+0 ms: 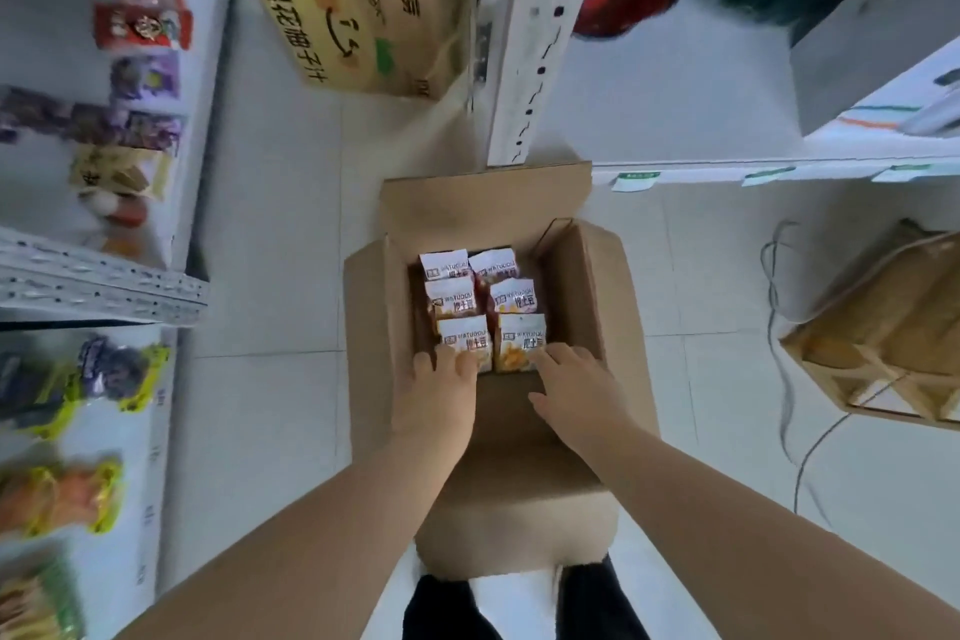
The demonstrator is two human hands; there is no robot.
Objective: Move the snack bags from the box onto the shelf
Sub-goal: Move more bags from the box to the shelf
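Both hands reach into the cardboard box [576, 286]; no bag lifted yet.
Six snack bags [457, 301] stand packed in two columns in the box on the floor. The left hand [441, 379] bends its fingers onto the near-left bag, grip unclear; the right hand [576, 379] is spread open at the near-right bag. Risks: slick film slipping from a shallow pinch, tight packing dragging neighbours up, and toppling packs on the crowded shelf [197, 120].
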